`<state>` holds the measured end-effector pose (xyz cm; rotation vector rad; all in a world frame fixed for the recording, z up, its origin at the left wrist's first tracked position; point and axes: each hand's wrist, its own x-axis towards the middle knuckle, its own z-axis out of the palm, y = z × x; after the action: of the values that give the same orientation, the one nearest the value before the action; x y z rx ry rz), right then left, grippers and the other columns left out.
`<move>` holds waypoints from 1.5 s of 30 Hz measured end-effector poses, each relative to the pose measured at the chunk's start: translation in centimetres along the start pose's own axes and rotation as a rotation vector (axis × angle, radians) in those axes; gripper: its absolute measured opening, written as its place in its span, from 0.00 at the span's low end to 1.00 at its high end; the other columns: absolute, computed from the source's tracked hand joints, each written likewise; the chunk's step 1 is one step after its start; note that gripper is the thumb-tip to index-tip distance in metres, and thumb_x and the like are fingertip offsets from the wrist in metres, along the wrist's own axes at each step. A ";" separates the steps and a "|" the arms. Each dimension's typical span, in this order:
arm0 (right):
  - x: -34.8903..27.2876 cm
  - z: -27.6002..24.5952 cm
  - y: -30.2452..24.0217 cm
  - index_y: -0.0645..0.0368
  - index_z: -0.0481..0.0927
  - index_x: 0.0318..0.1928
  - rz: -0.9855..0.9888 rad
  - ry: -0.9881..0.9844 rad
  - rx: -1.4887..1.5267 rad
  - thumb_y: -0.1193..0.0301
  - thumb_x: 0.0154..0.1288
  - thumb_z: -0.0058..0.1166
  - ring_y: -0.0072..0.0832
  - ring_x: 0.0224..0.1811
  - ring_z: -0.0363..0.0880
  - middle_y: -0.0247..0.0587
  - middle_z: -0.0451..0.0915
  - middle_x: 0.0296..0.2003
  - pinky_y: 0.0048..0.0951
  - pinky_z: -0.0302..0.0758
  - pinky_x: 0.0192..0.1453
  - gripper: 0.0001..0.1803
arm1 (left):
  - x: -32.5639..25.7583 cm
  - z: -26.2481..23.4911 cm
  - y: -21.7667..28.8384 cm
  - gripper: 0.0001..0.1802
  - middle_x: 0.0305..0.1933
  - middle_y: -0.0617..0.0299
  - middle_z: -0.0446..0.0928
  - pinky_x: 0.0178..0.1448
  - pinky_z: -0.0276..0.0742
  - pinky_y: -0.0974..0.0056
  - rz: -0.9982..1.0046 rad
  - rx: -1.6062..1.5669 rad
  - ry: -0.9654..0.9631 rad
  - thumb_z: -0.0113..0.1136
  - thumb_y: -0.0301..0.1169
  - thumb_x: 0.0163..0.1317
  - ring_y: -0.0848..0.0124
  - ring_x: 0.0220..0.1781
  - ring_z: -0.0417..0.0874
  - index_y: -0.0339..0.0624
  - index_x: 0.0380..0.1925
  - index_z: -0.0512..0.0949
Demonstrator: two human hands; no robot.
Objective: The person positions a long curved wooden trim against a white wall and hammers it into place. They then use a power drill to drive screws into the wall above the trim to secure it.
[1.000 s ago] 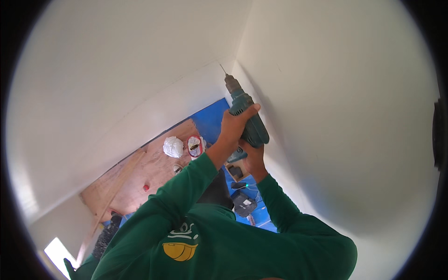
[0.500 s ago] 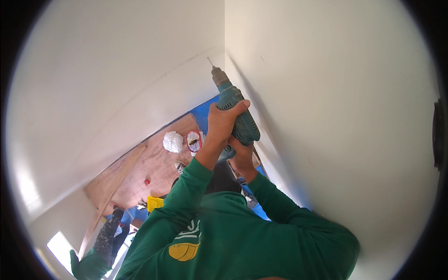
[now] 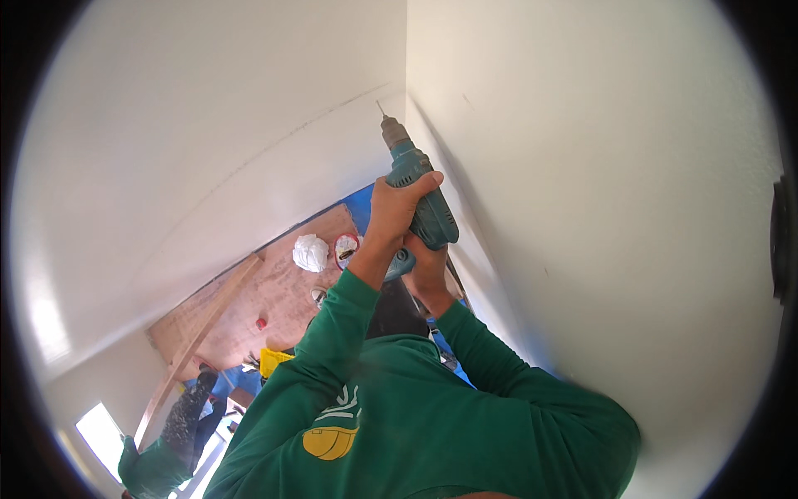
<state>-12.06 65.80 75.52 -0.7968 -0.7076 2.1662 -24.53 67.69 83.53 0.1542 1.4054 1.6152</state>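
Note:
A teal power drill [image 3: 432,218] with a thin bit points up and away toward the left wall [image 3: 249,100], close to the corner. The bit's tip lies at or just short of the wall, below a faint curved dark line; I cannot tell whether it touches. My left hand [image 3: 394,209] wraps around the drill's body from the left, its thumb lying across the top. Lower down, my right hand [image 3: 429,270] is closed round the handle at the rear, with most of its fingers hidden behind the tool.
Below are a wooden platform [image 3: 295,291], a white bundle [image 3: 311,253], a red-rimmed tub [image 3: 346,248] and a small red object [image 3: 261,323]. A wooden beam [image 3: 204,324] slants across the platform. A person in green [image 3: 162,457] is at lower left. The right wall [image 3: 598,208] stands close.
The view has shifted slightly. My two hands keep the same hold on the drill, and its bit stays near the same spot by the corner.

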 end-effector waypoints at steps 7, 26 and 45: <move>0.2 0.4 -0.1 0.60 0.79 0.69 -0.023 0.008 -0.092 0.77 0.72 0.66 0.28 0.61 0.85 0.37 0.84 0.61 0.34 0.82 0.64 0.26 | 0.3 -0.1 0.4 0.24 0.39 0.57 0.86 0.41 0.88 0.61 -0.046 0.020 -0.027 0.80 0.41 0.64 0.68 0.35 0.89 0.31 0.46 0.85; 0.7 -0.2 -0.3 0.61 0.81 0.64 -0.010 -0.015 -0.085 0.78 0.70 0.67 0.27 0.56 0.86 0.36 0.85 0.56 0.32 0.83 0.60 0.23 | 1.3 0.0 -0.1 0.24 0.39 0.57 0.86 0.40 0.88 0.61 -0.071 0.007 -0.034 0.81 0.41 0.64 0.68 0.34 0.89 0.31 0.47 0.84; 0.8 1.1 -2.4 0.62 0.83 0.58 -0.035 0.048 -0.122 0.78 0.70 0.69 0.27 0.41 0.86 0.37 0.86 0.47 0.32 0.83 0.44 0.18 | 1.6 0.8 -0.4 0.27 0.41 0.55 0.86 0.43 0.89 0.61 -0.089 0.003 -0.026 0.81 0.42 0.63 0.66 0.36 0.89 0.30 0.49 0.84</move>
<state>-12.33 67.58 77.60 -0.8900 -0.8295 2.0816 -24.69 69.31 82.74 0.1124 1.3759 1.5330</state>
